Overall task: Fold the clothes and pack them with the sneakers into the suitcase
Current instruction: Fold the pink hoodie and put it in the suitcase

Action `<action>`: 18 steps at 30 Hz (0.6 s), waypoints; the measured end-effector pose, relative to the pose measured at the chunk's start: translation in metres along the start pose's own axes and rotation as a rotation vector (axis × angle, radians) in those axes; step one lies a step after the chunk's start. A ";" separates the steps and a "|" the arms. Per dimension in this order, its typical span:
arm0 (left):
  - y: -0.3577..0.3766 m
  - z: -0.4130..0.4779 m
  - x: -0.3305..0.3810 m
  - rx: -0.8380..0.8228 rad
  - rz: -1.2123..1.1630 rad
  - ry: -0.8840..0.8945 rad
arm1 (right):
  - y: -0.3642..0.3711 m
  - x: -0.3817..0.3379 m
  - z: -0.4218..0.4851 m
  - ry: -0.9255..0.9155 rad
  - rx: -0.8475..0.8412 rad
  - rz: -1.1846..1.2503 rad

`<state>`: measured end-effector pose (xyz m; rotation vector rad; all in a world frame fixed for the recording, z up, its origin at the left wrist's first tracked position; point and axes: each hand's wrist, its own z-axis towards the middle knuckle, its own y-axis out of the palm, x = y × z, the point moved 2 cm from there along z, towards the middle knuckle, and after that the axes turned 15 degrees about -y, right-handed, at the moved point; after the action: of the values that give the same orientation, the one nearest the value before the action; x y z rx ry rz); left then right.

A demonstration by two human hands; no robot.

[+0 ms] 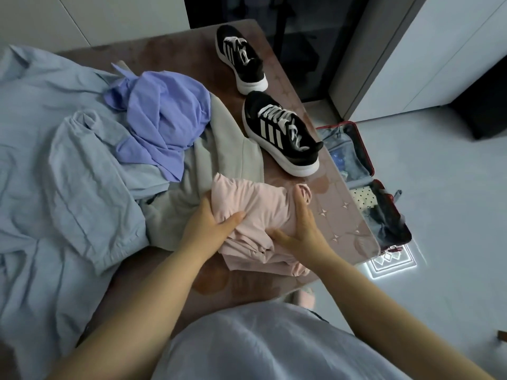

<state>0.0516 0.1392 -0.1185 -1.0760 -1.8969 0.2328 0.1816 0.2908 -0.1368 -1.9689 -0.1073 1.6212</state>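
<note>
A folded pink garment (263,207) lies on the brown table (170,53) near its front right part. My left hand (211,223) grips its left side with the thumb on top. My right hand (299,231) grips its right side, thumb across the front folds. Two black sneakers with white stripes stand on the table's right side, one far (241,58), one nearer (282,133). An open red suitcase (367,149) lies on the floor right of the table, with a polka-dot item and dark cloth inside.
A crumpled purple garment (162,119) lies on a grey garment (225,149). A large light blue shirt (55,160) covers the table's left half. White cabinets stand at the back right, with pale floor beside the suitcase.
</note>
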 end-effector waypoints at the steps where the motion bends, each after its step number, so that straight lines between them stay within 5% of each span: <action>1: 0.002 -0.006 0.001 0.028 -0.009 -0.011 | -0.003 0.000 -0.001 -0.007 -0.033 0.022; 8: 0.050 -0.047 0.021 0.098 -0.114 -0.037 | -0.056 0.030 -0.026 0.011 -0.102 0.168; 18: 0.256 -0.084 0.113 0.134 -0.297 -0.278 | -0.247 0.146 -0.047 -0.033 -0.154 -0.006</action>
<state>0.2448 0.3574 -0.1401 -0.6880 -2.2260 0.3483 0.3355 0.5378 -0.1416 -2.0539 -0.2584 1.6863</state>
